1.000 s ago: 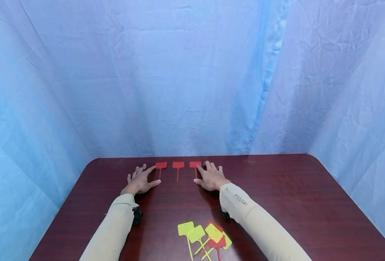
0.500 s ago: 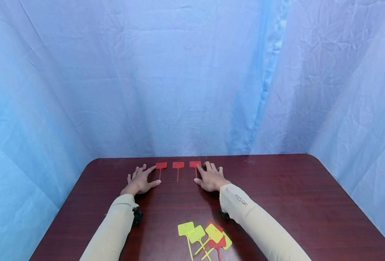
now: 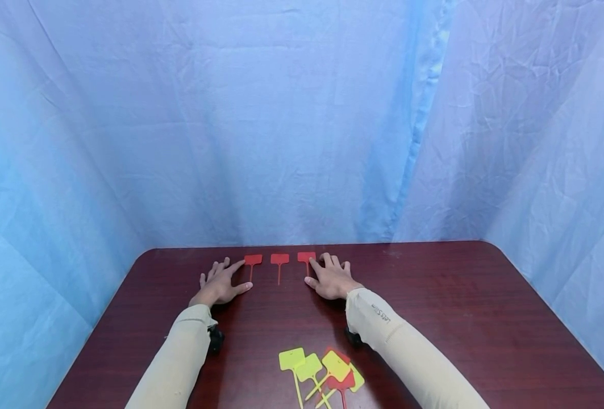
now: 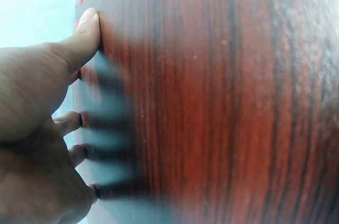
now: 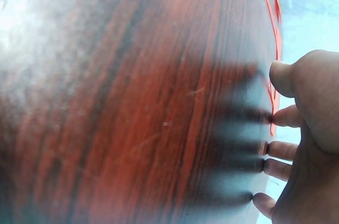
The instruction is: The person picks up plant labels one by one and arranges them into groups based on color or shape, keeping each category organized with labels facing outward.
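Note:
Three red T-shaped plant labels lie in a row near the table's far edge, stems toward me. My left hand [image 3: 222,285] is spread on the table beside the left red label [image 3: 253,259], index fingertip at its head and thumb at the stem's lower end. The middle red label [image 3: 279,259] lies between both hands, untouched. On the right red label [image 3: 306,257] rests my right index fingertip, with the thumb by its stem; the right hand [image 3: 330,279] has its other fingers spread on the table. In the right wrist view, the fingertips [image 5: 286,116] meet the tabletop by a red label.
A loose pile of yellow plant labels [image 3: 291,358] and red ones [image 3: 341,379] overlaps near the table's front. The dark red wood-grain table [image 3: 460,318] ends at a pale blue curtain [image 3: 291,125] behind and on both sides.

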A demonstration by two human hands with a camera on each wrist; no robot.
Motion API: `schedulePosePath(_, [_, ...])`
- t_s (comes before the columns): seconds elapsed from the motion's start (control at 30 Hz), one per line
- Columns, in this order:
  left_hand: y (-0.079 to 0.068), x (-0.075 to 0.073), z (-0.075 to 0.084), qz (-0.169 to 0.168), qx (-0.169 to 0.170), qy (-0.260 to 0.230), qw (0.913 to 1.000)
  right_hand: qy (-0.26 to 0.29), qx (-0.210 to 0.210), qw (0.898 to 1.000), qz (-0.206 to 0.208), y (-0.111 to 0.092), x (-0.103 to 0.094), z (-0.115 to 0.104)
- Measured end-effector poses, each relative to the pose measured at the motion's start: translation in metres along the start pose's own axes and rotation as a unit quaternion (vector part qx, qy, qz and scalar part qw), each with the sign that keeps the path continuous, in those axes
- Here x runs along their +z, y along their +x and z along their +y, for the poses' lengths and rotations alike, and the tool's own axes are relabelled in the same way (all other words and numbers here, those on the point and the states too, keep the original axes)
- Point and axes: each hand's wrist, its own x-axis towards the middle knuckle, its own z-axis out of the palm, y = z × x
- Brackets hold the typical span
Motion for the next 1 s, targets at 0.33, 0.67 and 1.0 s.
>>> schedulePosePath(0.33, [0.002,0.002,-0.002,0.001,0.005,0.001,1.0,0.001,-0.009,1.0,0.009,0.0,0.003,0.004])
schedulePosePath(0.67, [0.001,0.002,-0.003,-0.002,0.005,-0.002,1.0,0.036,-0.026,0.999,0.02,-0.008,-0.002,0.003])
schedulePosePath(1.0, [0.001,0.002,-0.003,-0.002,0.002,0.003,1.0,0.045,-0.05,0.996,0.056,-0.028,-0.008,0.005])
